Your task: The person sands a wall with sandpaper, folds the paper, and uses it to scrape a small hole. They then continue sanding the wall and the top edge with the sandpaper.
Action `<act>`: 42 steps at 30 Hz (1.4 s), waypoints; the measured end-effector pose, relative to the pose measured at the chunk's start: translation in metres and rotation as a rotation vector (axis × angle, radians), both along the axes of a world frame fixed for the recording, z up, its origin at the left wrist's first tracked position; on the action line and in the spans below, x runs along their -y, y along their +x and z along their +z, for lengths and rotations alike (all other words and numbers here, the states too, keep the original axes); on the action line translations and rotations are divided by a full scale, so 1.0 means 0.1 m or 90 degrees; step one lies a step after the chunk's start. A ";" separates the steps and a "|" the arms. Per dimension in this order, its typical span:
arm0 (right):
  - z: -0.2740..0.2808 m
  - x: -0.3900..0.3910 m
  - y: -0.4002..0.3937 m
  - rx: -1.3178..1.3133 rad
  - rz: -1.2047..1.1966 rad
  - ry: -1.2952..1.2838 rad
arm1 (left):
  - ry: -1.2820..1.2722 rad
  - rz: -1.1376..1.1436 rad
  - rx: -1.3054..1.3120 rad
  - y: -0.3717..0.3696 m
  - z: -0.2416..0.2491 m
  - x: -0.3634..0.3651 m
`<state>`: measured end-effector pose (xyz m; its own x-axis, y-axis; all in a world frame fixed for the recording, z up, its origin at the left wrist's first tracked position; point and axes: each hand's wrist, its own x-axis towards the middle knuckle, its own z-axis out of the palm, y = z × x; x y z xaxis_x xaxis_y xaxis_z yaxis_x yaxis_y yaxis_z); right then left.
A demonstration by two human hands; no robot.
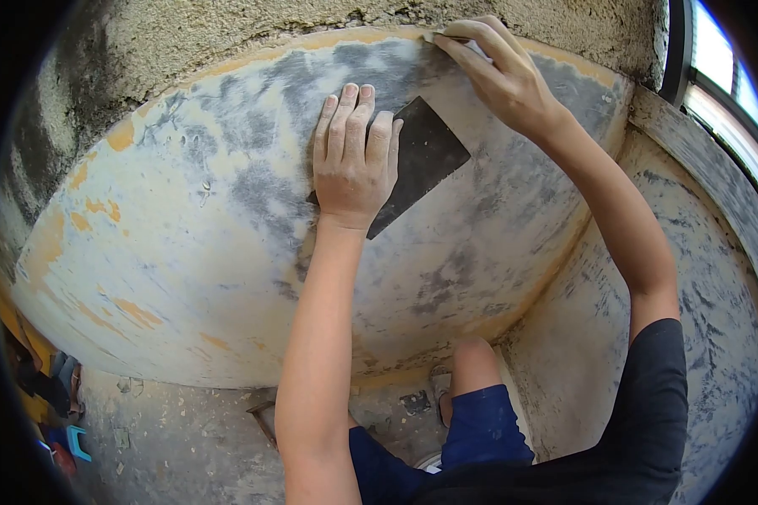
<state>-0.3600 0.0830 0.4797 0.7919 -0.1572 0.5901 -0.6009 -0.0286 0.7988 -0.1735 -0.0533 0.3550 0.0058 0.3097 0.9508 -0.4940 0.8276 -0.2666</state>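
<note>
My left hand lies flat on a curved, patchy white-and-grey wall surface, fingers stretched upward. Under and beside its palm is a dark rectangular sheet that looks like sandpaper, pressed against the surface and partly covered by the hand. Higher up, my right hand is at the surface's top edge. Its thumb and fingers are pinched together on a small, thin piece; only a bit of it shows at the fingertips, and its kind cannot be made out.
Rough, unpainted concrete runs above the curved edge. A side wall meets the surface at the right, below a window. On the grey floor, a small blue stool stands far left, near another person's leg.
</note>
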 end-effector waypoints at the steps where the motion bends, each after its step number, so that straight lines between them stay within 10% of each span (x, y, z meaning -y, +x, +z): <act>1: 0.01 0.04 0.06 0.001 -0.002 0.002 | -0.003 -0.005 0.001 0.00 0.00 -0.01; 42: 0.15 -0.07 0.02 -0.074 -0.046 0.012 | -0.006 0.023 -0.002 -0.02 0.00 0.00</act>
